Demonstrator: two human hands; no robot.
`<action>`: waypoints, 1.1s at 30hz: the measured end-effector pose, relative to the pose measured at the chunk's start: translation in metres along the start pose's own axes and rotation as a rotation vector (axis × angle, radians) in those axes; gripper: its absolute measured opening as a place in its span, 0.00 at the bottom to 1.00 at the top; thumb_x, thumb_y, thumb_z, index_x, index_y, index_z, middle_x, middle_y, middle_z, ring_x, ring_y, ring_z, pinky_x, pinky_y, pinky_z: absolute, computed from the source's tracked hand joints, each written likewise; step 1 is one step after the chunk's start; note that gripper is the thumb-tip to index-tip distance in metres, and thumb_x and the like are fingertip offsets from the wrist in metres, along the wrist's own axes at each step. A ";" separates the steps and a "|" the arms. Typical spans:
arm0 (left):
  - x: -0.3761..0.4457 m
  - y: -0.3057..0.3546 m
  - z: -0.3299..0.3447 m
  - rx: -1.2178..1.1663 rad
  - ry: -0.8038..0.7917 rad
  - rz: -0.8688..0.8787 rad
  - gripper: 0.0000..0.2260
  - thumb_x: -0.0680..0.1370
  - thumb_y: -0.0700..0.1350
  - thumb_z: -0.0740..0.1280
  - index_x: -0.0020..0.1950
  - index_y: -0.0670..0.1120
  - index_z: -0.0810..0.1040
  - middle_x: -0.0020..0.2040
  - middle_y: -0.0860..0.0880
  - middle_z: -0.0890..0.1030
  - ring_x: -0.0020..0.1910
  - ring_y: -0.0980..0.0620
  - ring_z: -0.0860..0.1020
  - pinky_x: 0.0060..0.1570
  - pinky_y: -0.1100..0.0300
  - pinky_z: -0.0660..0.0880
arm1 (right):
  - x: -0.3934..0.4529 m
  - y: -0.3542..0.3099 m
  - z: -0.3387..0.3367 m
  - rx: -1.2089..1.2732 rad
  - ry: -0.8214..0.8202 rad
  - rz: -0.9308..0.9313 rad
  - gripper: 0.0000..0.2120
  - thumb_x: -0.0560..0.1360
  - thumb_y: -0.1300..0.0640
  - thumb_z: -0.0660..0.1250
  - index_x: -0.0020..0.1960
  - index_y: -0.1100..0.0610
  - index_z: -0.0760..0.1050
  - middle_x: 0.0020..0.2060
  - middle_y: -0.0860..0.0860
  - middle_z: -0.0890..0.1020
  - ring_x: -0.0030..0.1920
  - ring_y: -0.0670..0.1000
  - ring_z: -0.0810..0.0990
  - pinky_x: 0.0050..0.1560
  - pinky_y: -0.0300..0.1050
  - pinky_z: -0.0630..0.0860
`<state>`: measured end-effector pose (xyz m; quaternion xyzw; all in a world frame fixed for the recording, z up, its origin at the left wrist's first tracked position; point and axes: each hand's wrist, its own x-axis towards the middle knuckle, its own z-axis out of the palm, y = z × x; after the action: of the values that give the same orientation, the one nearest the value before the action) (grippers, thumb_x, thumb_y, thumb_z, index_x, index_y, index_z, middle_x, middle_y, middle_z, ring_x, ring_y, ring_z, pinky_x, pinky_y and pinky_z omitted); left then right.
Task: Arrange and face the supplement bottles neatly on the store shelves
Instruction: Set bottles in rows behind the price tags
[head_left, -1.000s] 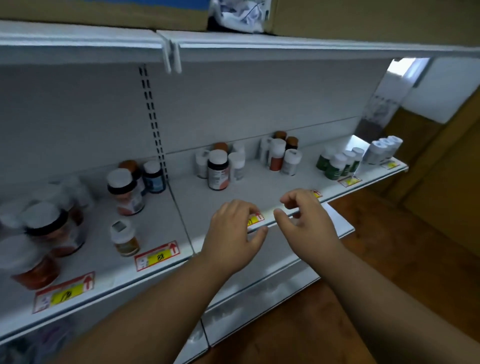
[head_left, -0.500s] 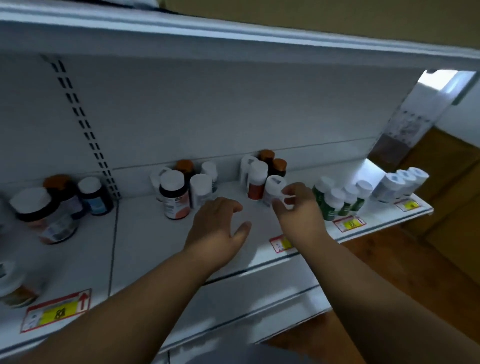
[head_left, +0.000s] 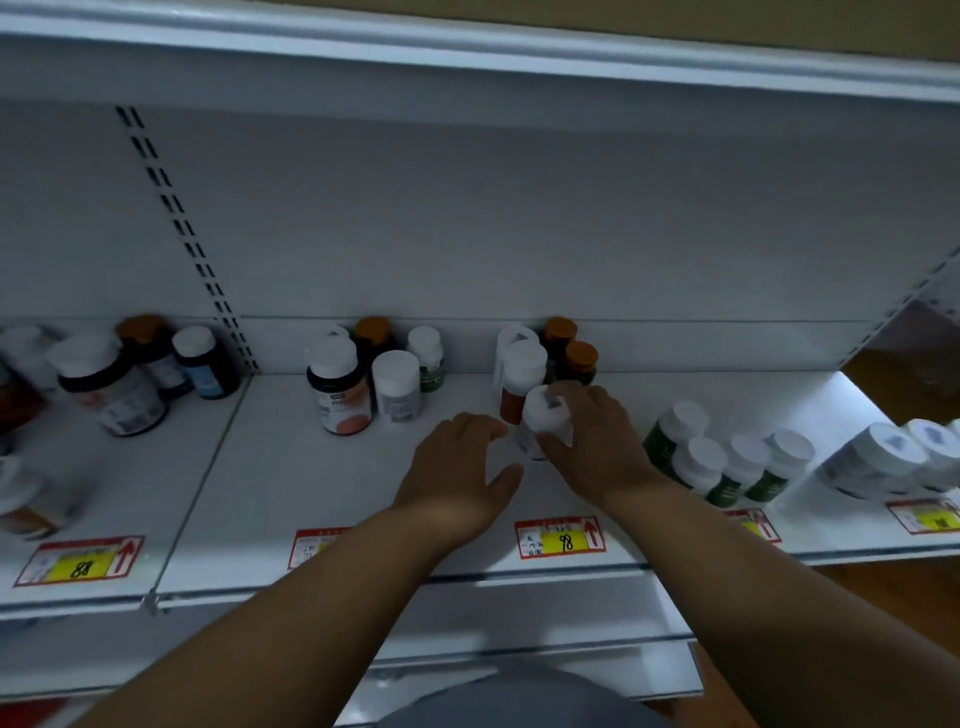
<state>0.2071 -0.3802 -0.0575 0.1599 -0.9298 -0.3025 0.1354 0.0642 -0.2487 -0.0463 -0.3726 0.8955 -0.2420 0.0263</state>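
White store shelf (head_left: 291, 467) holds bottle clusters; right hand (head_left: 597, 441) curls fingers around a white-capped bottle (head_left: 543, 415), left hand (head_left: 457, 467) beside it, fingers relaxed.

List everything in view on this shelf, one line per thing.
white bottle: one, white cap, shelf middle, gripped by the right hand
orange-capped bottles: two, dark, at the back wall behind it
green bottles: about five, white caps, to the right
middle cluster: about five mixed bottles, left of the hands
left cluster: several bottles, partly blurred
price tags: red and yellow, along the shelf edge
shelf: white
left hand: open, beside the white bottle
right hand: curled round the white bottle
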 end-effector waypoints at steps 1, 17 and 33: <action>0.001 0.001 0.002 -0.006 0.003 -0.019 0.20 0.76 0.57 0.66 0.66 0.52 0.70 0.61 0.53 0.72 0.59 0.54 0.69 0.55 0.63 0.63 | -0.001 0.000 -0.001 0.050 -0.009 -0.001 0.20 0.74 0.51 0.68 0.63 0.50 0.68 0.58 0.54 0.74 0.55 0.56 0.73 0.52 0.47 0.71; -0.024 0.010 -0.037 -0.218 -0.022 0.044 0.38 0.64 0.68 0.72 0.70 0.56 0.65 0.62 0.57 0.70 0.59 0.60 0.68 0.56 0.65 0.65 | -0.022 -0.084 -0.043 1.395 -0.071 0.341 0.35 0.65 0.47 0.70 0.63 0.69 0.70 0.60 0.65 0.77 0.58 0.60 0.80 0.57 0.54 0.78; -0.071 0.100 0.016 -0.251 -0.366 0.379 0.40 0.61 0.74 0.64 0.67 0.55 0.68 0.62 0.57 0.73 0.59 0.58 0.71 0.59 0.52 0.73 | -0.195 -0.041 -0.099 0.804 0.392 0.434 0.17 0.71 0.54 0.73 0.59 0.47 0.77 0.51 0.46 0.82 0.52 0.47 0.82 0.51 0.47 0.81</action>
<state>0.2443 -0.2684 -0.0202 -0.0919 -0.9074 -0.4083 0.0379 0.2096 -0.1001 0.0332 -0.0855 0.7762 -0.6228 0.0486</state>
